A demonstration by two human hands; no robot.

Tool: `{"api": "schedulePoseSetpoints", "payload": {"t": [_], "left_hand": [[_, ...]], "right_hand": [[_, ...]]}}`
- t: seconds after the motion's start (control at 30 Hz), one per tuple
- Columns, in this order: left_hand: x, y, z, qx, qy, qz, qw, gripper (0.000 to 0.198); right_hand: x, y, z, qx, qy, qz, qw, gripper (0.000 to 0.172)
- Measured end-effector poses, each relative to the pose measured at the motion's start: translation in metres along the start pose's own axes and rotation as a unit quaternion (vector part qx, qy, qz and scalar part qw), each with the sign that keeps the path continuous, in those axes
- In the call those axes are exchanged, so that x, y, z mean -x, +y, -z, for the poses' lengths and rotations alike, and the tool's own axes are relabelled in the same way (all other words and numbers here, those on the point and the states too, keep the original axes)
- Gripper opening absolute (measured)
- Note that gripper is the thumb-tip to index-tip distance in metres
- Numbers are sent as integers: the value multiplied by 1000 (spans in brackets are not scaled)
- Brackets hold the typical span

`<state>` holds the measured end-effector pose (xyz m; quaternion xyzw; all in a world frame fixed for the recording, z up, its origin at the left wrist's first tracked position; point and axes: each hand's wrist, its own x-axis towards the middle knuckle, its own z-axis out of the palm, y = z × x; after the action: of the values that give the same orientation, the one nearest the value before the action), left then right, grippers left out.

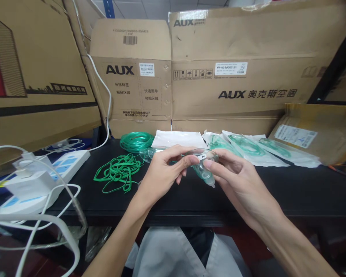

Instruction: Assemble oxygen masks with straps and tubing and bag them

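Note:
A clear greenish plastic mask point(205, 173) is held above the black table, its narrow nozzle pointing down. My left hand point(171, 167) pinches the mask's upper left edge beside a small white slotted piece point(202, 157). On the other side, my right hand point(233, 171) is closed on the mask, with the thumb close to the white piece. To the left lie a tangle of flat green elastic cord point(119, 172) and a coil of green tubing point(136, 142). Another clear plastic piece point(149, 154) is partly hidden behind my left hand.
Behind my hands, a white packet point(177, 138) and several pouches with green tubing point(249, 148) lie on the black table point(103, 206). Large cardboard boxes point(196, 100) stand at the back. A white power strip point(72, 161) with looping cables occupies the left.

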<state>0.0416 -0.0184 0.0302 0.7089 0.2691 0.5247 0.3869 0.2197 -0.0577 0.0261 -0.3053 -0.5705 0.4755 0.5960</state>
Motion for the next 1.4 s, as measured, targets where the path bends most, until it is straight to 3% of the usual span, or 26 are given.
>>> {"api": "schedulePoseSetpoints", "payload": {"t": [0.13,0.23,0.83,1.13,1.3,1.4], "left_hand": [[-1,-3,-3,20,0,-1,1000,33],[-1,-4,-2,20,1,1,1000,32],[1,5,6,-108,-12,-28,994,30],[3,9,2,-210,8,-99,973,23],[2,9,-3,-154,16,-132,979,20],[0,7,-4,-48,-13,-103,993,21]], "right_hand": [[0,1,1,5,2,6,1000,4],[0,2,1,8,-4,4,1000,11],[-3,-3,9,54,-26,-12,998,13],[-6,0,10,39,-41,-10,998,12],[-6,0,7,-30,-59,-21,998,9],[-5,-3,7,-80,-80,-35,993,8]]}}
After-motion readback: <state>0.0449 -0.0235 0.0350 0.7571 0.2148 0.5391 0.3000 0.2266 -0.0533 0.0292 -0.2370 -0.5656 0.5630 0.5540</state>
